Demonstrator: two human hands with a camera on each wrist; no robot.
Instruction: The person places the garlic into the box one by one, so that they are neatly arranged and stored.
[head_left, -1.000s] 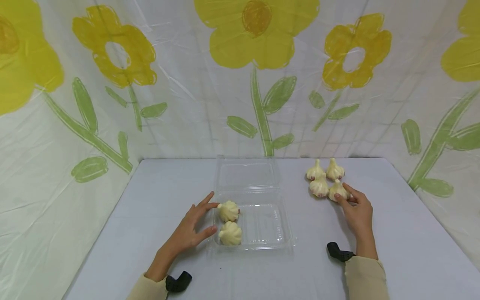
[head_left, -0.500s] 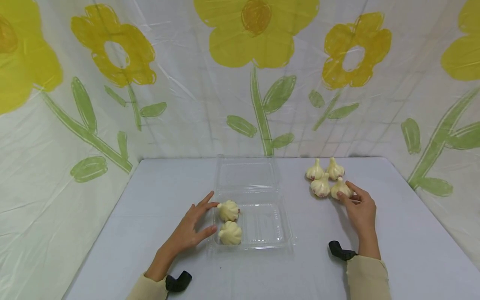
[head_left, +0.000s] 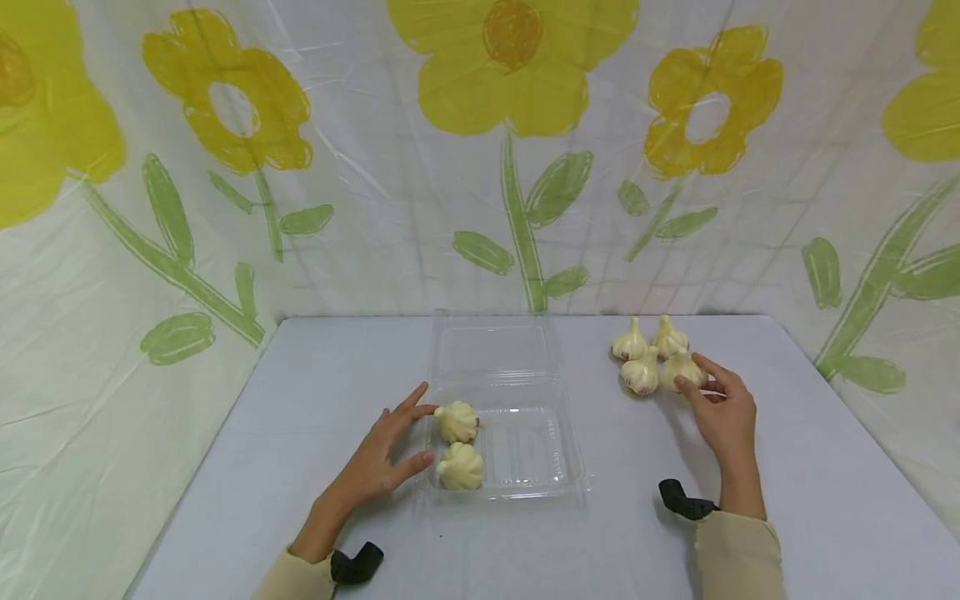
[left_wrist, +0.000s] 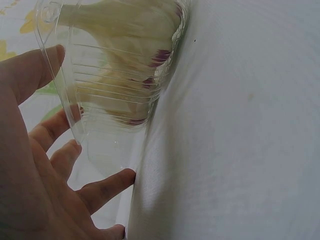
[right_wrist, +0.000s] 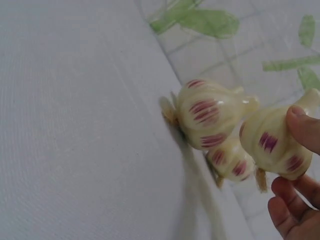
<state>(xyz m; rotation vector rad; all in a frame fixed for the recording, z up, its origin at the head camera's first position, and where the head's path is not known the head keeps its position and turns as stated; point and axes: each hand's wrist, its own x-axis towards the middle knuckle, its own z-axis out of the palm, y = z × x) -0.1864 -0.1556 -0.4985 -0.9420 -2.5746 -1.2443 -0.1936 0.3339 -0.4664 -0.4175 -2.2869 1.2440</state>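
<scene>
My right hand (head_left: 726, 412) pinches a garlic bulb (head_left: 681, 372) between thumb and fingers, at the near right of a small cluster. In the right wrist view the thumb presses the held bulb (right_wrist: 272, 142), with fingertips below it; another garlic bulb (right_wrist: 207, 112) stands beside it. My left hand (head_left: 382, 454) spreads its fingers at the left rim of a clear plastic clamshell box (head_left: 525, 492). The left wrist view shows thumb and fingertips at the box's rim (left_wrist: 62, 100). Two garlic bulbs (head_left: 461, 467) lie in the box's left part, one behind the other.
The open lid (head_left: 495, 350) of the box lies back toward the far table edge. Three other garlic bulbs (head_left: 640, 372) stand close together at the far right of the white table (head_left: 360, 358). A flower-printed curtain (head_left: 360, 250) hangs behind.
My right hand has shifted slightly right and away with the pinched garlic bulb. The bulb left of it now stands more upright, neck showing. My left hand has not moved.
</scene>
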